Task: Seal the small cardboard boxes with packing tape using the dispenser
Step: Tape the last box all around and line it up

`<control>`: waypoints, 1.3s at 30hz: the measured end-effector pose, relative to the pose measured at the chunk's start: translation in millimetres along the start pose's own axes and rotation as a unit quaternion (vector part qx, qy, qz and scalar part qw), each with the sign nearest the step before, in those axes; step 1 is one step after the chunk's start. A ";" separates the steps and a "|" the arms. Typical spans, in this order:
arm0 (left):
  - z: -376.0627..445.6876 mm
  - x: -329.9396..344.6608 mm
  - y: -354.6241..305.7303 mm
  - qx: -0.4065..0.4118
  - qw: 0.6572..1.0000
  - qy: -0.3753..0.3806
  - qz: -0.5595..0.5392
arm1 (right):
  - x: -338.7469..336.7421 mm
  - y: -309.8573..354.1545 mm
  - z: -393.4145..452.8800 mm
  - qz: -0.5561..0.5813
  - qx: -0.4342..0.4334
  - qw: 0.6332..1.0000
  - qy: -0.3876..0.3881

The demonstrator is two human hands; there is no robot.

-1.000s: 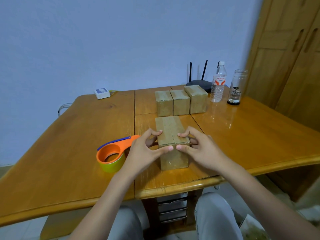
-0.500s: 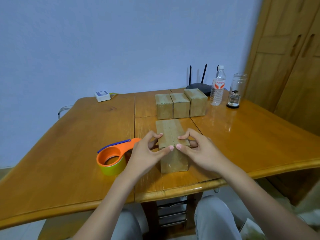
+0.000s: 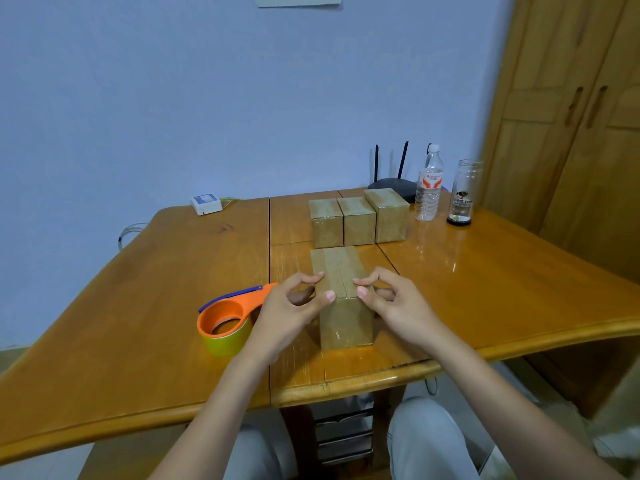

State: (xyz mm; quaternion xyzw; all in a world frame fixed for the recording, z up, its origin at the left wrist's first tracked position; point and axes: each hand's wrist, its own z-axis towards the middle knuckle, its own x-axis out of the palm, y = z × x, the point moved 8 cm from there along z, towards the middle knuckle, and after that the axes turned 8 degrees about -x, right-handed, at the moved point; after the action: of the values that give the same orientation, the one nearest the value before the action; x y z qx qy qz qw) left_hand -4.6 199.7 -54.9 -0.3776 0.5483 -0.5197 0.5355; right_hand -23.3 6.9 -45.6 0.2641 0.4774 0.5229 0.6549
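A small cardboard box (image 3: 337,268) stands lengthwise near the table's front edge, its top flaps meeting in a centre seam. My left hand (image 3: 287,315) holds its left side, with curled fingers against the side, the index tip on the top edge and the thumb on the top near the front. My right hand (image 3: 396,306) mirrors this on the right side. An orange tape dispenser (image 3: 225,318) with a yellow-green roll lies on the table just left of my left hand, untouched. Three more small boxes (image 3: 356,220) stand in a row behind.
A wooden table (image 3: 138,323) carries a water bottle (image 3: 428,188), a glass jar (image 3: 462,195), a black router (image 3: 391,183) and a small white device (image 3: 206,204) at the back. A wooden wardrobe (image 3: 571,116) stands on the right.
My two thumbs, which met at the middle of the box's front top edge, have drawn slightly apart. The view has tilted upward. The box and dispenser stay in place.
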 end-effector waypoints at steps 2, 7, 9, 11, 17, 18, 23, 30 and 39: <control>-2.8 1.7 -0.2 0.003 1.000 -0.003 -0.002 | -0.7 -1.1 -1.3 0.025 0.022 0.999 -0.012; -1.8 0.8 1.0 -0.002 0.999 -0.039 -0.008 | 1.8 -1.9 -1.5 0.065 0.064 0.994 -0.054; -1.6 1.4 2.4 -0.004 0.999 -0.044 -0.024 | 2.5 -2.4 -0.6 0.077 0.076 0.992 -0.059; -2.4 3.3 3.3 -0.012 0.998 -0.034 -0.054 | 1.7 -3.2 -1.3 0.077 0.081 0.992 -0.051; -3.4 4.8 7.9 -0.032 0.995 -0.016 -0.093 | 1.0 -8.4 -2.8 0.108 0.123 0.986 -0.016; -4.5 5.0 8.3 -0.035 0.994 -0.014 -0.099 | 1.1 -6.8 -1.1 0.098 0.122 0.988 -0.015; -0.7 3.5 7.3 -0.029 0.997 -0.019 -0.064 | 7.7 -4.3 1.2 0.061 0.103 0.993 -0.019; 0.8 4.7 11.5 -0.027 0.999 -0.013 -0.029 | 6.1 -10.4 1.4 0.078 0.085 0.993 -0.008; -0.5 4.0 2.5 0.000 0.999 0.000 0.054 | 2.5 -11.7 5.4 -0.010 0.035 0.997 0.071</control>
State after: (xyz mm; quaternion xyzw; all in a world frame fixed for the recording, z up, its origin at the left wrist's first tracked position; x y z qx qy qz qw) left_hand -5.3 196.4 -58.2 -0.3474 0.5677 -0.4904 0.5627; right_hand -13.4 6.4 -54.2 0.2445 0.5435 0.5163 0.6151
